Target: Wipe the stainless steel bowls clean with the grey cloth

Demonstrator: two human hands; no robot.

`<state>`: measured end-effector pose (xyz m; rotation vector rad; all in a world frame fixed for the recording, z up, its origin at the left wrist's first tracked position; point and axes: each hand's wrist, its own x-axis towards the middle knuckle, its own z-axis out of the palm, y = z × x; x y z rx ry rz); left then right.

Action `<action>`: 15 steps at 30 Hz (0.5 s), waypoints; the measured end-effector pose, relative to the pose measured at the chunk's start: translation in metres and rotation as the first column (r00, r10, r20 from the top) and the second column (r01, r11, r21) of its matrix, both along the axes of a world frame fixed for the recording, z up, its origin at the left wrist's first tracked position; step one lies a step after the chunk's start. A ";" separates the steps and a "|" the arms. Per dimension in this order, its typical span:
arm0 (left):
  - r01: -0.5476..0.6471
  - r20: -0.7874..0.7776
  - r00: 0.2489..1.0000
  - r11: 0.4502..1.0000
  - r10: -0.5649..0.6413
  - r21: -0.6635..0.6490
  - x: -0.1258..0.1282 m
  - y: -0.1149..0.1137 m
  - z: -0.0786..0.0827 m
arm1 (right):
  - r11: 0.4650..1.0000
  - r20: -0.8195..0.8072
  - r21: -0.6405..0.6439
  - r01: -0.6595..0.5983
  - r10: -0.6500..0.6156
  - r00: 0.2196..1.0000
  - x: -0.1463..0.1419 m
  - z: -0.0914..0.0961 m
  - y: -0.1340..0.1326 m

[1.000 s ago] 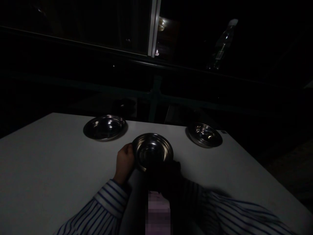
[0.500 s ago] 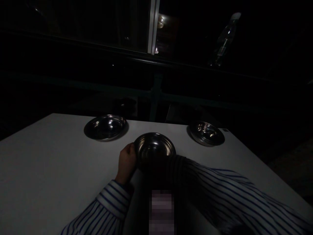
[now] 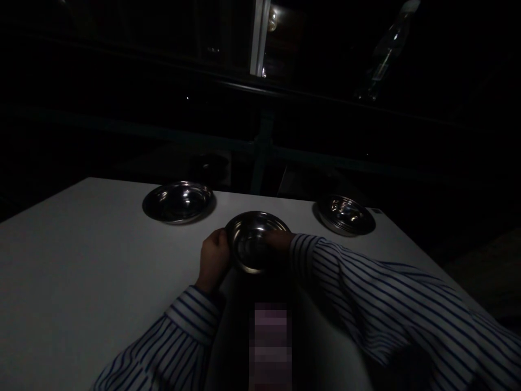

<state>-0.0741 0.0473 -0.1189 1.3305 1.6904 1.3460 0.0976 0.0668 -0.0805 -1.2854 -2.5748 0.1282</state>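
Evidently the middle steel bowl [image 3: 250, 255] is what both hands are busy with: it sits at the middle of the white table [image 3: 93, 260], set in from the far edge and roughly halfway between the two far corners. The left hand [image 3: 214, 259] is closed around its left rim, thumb side up, probably because a pinch there keeps the bowl from sliding or turning. The right hand [image 3: 279, 241] comes over the right rim into the hollow, perhaps entering on that side because the left hand has the other; its fingers are lost in shadow, so I cannot tell whether they are spread, bunched or holding something. Whether the bowl stands flat or is tipped slightly towards the person is also hard to judge. A wide steel basin [image 3: 177, 203] rests against the far edge's left half, and another steel bowl [image 3: 345, 215] lies near the far right corner; both stand well apart from each other, seemingly pushed back so the forearms in their striped sleeves [image 3: 366, 288] have room. Behind the table, a clear plastic bottle [image 3: 388, 51] leans in view, out of reach of this work.
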 end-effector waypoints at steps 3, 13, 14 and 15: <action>-0.007 0.001 1.000 1.000 0.007 -0.013 0.000 -0.001 -0.001 | 1.000 -0.028 0.000 0.004 -0.004 1.000 0.011 0.020 -0.010; -0.050 0.044 0.998 0.998 0.052 -0.044 0.001 -0.011 0.001 | 0.952 -0.084 0.293 0.086 -0.064 0.994 0.062 0.023 -0.063; -0.053 0.048 0.997 0.997 0.056 -0.049 0.001 -0.012 0.000 | 0.957 -0.031 0.277 0.088 -0.082 0.996 0.057 0.016 -0.068; -0.055 0.051 0.997 0.997 0.058 -0.055 0.001 -0.013 0.000 | 0.965 0.028 0.253 0.064 -0.074 0.997 0.050 0.007 -0.073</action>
